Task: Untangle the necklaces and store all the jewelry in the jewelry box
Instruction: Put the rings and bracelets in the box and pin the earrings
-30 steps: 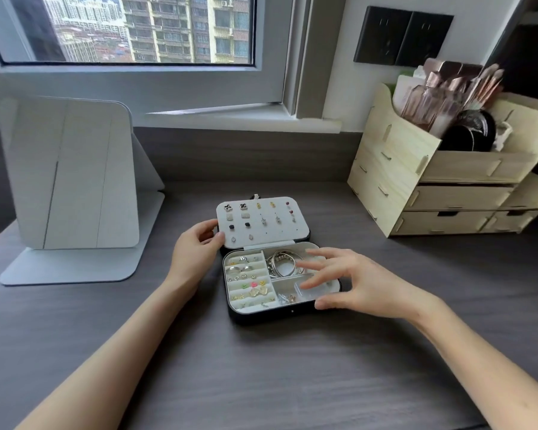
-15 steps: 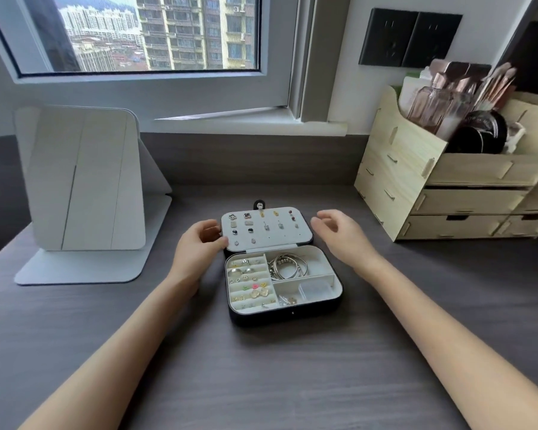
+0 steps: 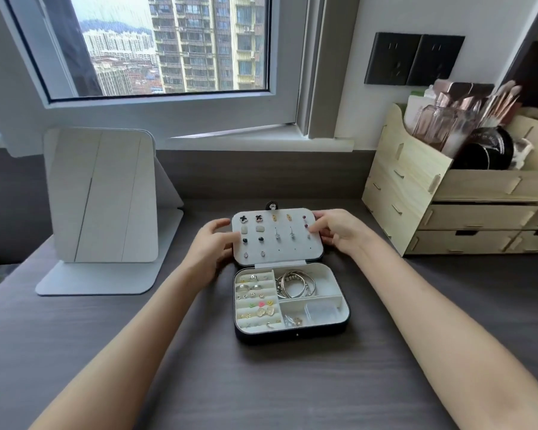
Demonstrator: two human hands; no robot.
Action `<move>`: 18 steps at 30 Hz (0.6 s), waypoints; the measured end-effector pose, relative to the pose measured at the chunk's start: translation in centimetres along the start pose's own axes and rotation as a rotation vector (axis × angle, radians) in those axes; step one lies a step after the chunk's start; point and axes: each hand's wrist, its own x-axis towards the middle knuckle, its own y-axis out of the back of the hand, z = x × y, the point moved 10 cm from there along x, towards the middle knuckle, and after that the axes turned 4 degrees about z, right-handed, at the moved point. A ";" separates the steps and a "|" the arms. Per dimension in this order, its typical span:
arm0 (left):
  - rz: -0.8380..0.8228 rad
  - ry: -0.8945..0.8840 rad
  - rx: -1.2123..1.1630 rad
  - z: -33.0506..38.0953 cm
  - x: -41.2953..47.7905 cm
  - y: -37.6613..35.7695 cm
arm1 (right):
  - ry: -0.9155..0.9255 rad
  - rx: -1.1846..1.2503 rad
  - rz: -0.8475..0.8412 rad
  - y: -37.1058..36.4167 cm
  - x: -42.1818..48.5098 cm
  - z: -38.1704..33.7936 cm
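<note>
The black jewelry box (image 3: 292,334) lies open on the dark desk in front of me. Its white lid panel (image 3: 288,252) leans back and carries rows of stud earrings. My left hand (image 3: 213,243) grips the lid's left edge, and my right hand (image 3: 336,229) grips its right edge. In the base, rings and small earrings (image 3: 257,301) fill the slotted left section. Silver bracelets and chains (image 3: 295,285) coil in the upper right compartment. A small clear case (image 3: 320,311) lies in the lower right compartment.
A folding white mirror (image 3: 101,197) stands at the left of the desk (image 3: 261,383). A wooden drawer organizer (image 3: 466,200) with brushes and bottles sits at the right. Behind the box are the wall ledge and a window.
My right hand left the base compartments, moved up and took hold of the lid's right edge. The left hand stayed on the lid's left edge. The camera came closer.
</note>
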 end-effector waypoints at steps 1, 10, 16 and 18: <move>-0.012 -0.037 0.004 0.6 -0.1 -0.1 | 0.049 -0.036 -0.022 0.1 -0.4 -0.7; -0.061 -0.358 0.078 5.0 -2.8 -0.2 | 0.683 -0.440 0.018 -2.7 -5.0 -9.3; -0.059 -0.389 0.065 5.3 -3.6 0.1 | 0.828 -0.591 0.029 -3.7 -6.4 -10.3; -0.059 -0.395 0.062 5.3 -3.6 0.1 | 0.919 -0.679 0.002 -4.3 -7.1 -10.1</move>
